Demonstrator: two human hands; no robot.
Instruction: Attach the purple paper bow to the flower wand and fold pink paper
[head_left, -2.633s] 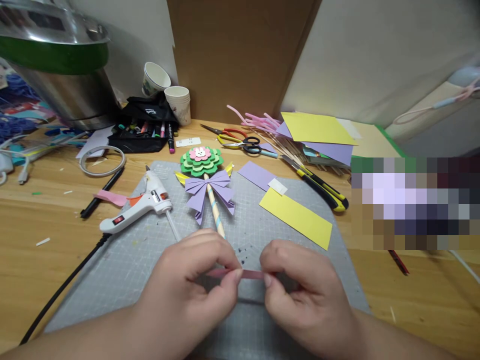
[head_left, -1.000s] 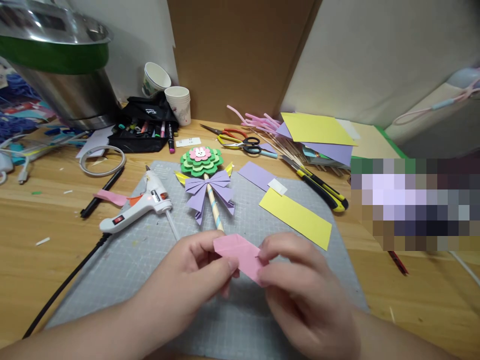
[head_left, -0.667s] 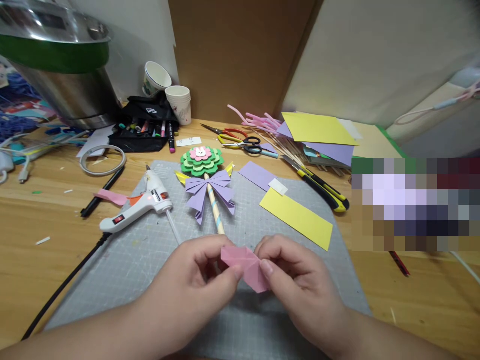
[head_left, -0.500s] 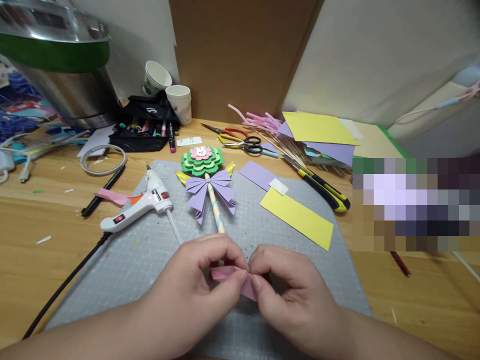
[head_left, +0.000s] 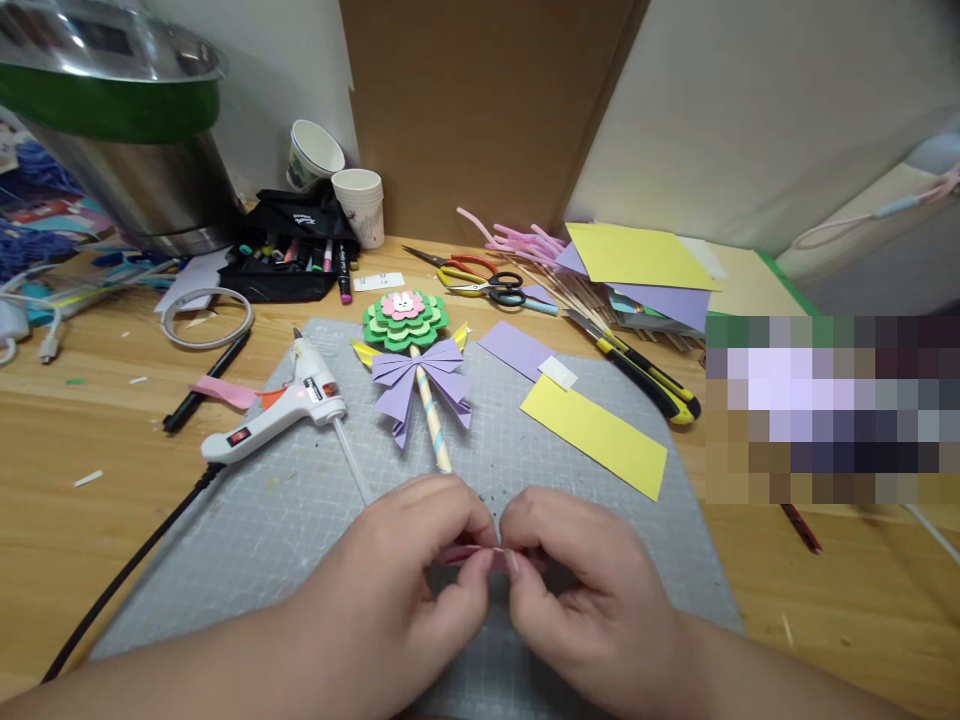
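Between my two hands is a small folded piece of pink paper (head_left: 499, 562), pinched close to its middle and seen nearly edge-on. My left hand (head_left: 424, 570) grips it between thumb and curled fingers; my right hand (head_left: 581, 580) pinches it right alongside, with the thumb tips almost meeting. Fingers hide much of the paper. Just beyond lies a paper flower (head_left: 405, 320) with green layers and a pink rabbit centre. A purple pleated bow (head_left: 424, 375) sits on its striped stick (head_left: 431, 425), whose lower end disappears behind my left hand.
A glue gun (head_left: 285, 410) lies left on the grey cutting mat (head_left: 247, 530), its cord trailing. Yellow paper (head_left: 600, 435) and purple paper (head_left: 514, 348) lie right, near a utility knife (head_left: 645, 375). Scissors (head_left: 495, 288), a marker pouch (head_left: 289, 245) and paper cups (head_left: 360, 205) stand behind.
The pink paper has turned from showing its face to nearly edge-on, and looks narrower between my fingertips. My hands stay almost in place; the other things have not moved.
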